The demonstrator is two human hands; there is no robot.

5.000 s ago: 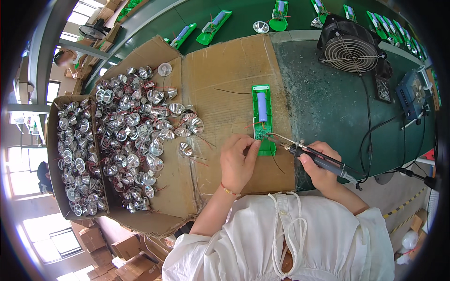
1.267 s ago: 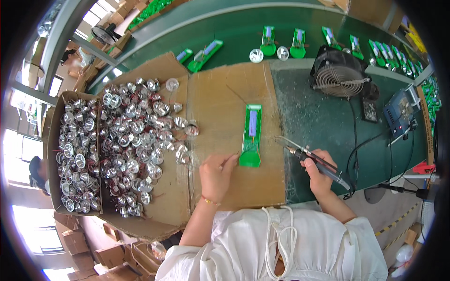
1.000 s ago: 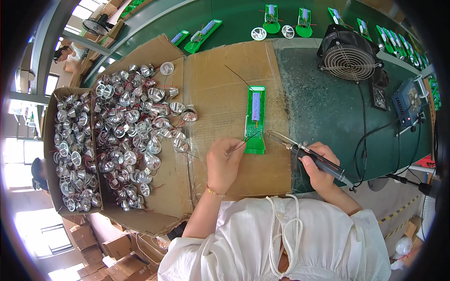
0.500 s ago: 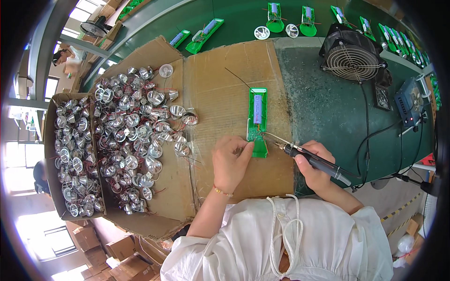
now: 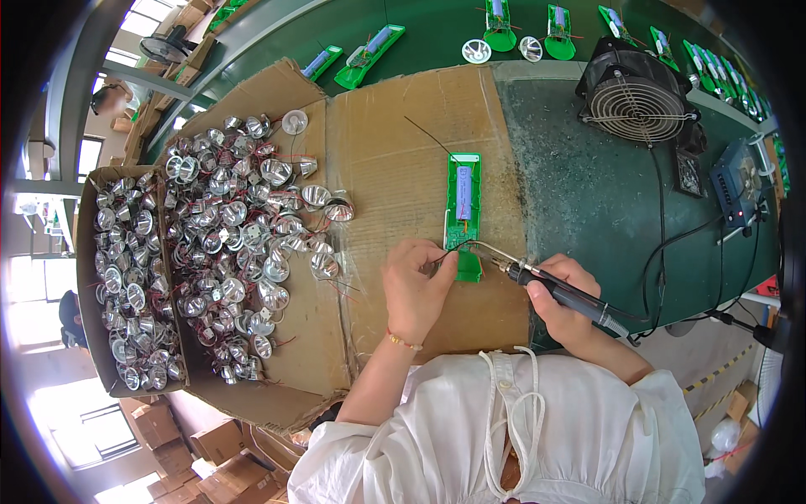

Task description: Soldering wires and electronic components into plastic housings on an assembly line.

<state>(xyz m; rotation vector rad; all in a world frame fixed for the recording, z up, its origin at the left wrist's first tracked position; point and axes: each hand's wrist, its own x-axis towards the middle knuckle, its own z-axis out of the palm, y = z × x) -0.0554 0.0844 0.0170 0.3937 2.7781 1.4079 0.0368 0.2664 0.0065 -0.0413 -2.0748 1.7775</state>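
The green circuit board (image 5: 463, 210) was a long narrow strip lying lengthwise away from the person on the flattened cardboard sheet (image 5: 395, 168) that covered the worktop (image 5: 588, 193). A pale blue cylindrical cell sat along its middle, and a thin black wire ran off its far end across the cardboard. Its near end widened into a small green tab.

The left hand (image 5: 417, 287) rested on the cardboard just left of the board's near end, its fingers curled and its fingertips pressed together at the board's edge, pinching something thin, apparently a wire; what exactly it was could not be told at this size. The right hand (image 5: 564, 296) lay to the right of the board's near end, closed in a fist-like grip round the dark handle of a soldering iron (image 5: 546, 281). The iron's bent metal tip reached leftward and met the board near the left fingertips. A dark cable ran from the iron's handle to the right.

To the left, a heap of silver reflector cups (image 5: 243, 227) with thin wires lay on the cardboard, near the left hand but apart from it, and more filled an open cardboard box (image 5: 92, 277). A small black fan (image 5: 635, 94) stood at the far right of the worktop, well apart from both hands.
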